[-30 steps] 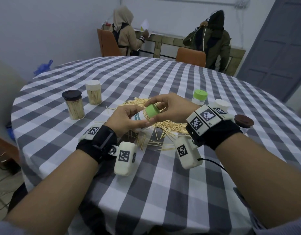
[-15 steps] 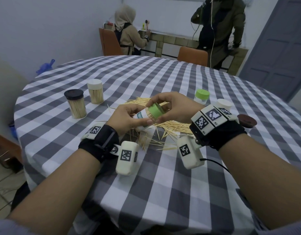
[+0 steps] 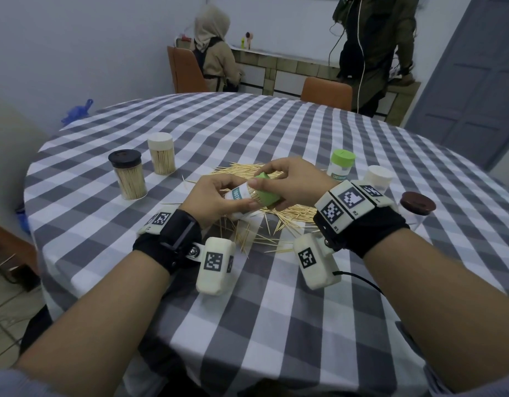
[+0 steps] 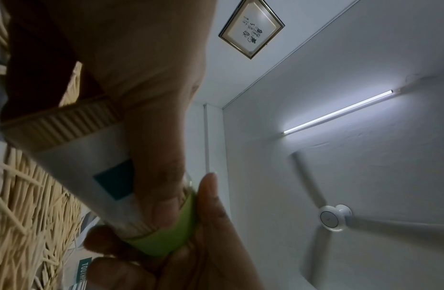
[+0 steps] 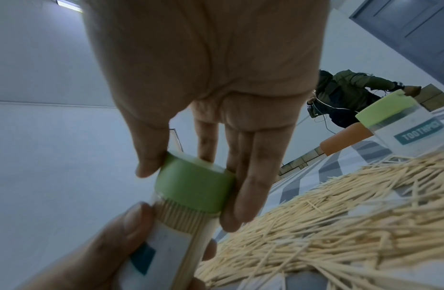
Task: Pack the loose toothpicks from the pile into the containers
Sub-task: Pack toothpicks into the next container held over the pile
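Black wristbands (image 3: 173,239) carry cream camera pods (image 3: 216,265) with square black-and-white markers; grey-blue sleeves.

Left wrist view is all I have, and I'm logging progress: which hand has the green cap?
Observer: The right hand pinches the cap, thumb on one side, fingers on the other.
Operator: Is it on the container?
Observer: It sits over the mouth of the container, which the left hand grips. Toothpicks show just below its rim, and I cannot tell if it is fully seated.
Operator: Any others packed?
Observer: Two capped, full ones stand on the left: the black-lid jar and the white-lid jar.
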